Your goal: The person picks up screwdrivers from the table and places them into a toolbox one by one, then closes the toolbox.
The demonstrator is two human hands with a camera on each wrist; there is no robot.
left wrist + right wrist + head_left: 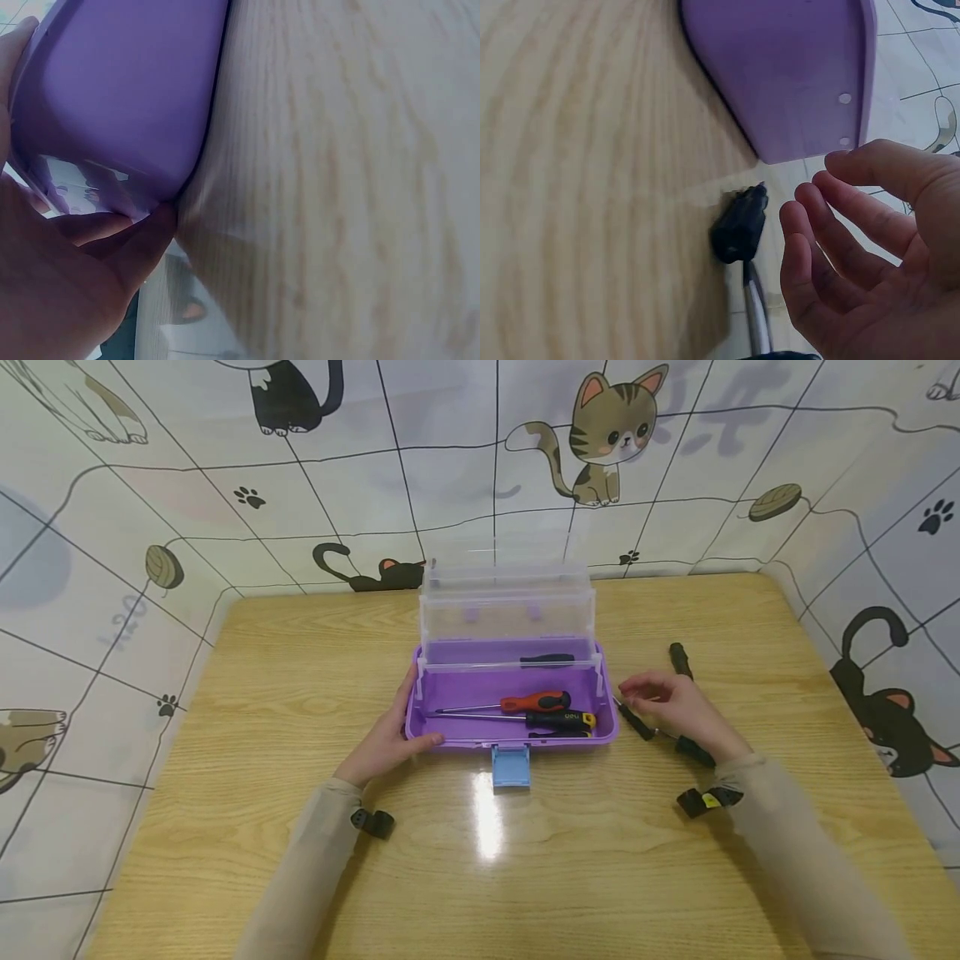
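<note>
My left hand [390,731] grips the left end of an open purple toolbox [517,745], its thumb at the front rim. In the left wrist view, fingers [142,244] press against the box's outer wall. Inside lie a red-and-black screwdriver [534,702], a black-and-yellow screwdriver [562,720] and another dark handle [558,735] along the front. A black handle [547,660] shows behind the clear raised lid [507,614]. Just right of the box, my right hand [678,706] hovers with loosely bent fingers and nothing between them, beside a small black-handled tool [739,225].
On the wooden table [300,693], right of the box, lie black screwdriver handles [681,658] partly hidden by the right hand; another handle [693,750] is under the wrist. A blue latch [512,767] hangs off the box front. Cat-print walls [450,485] enclose the back and sides.
</note>
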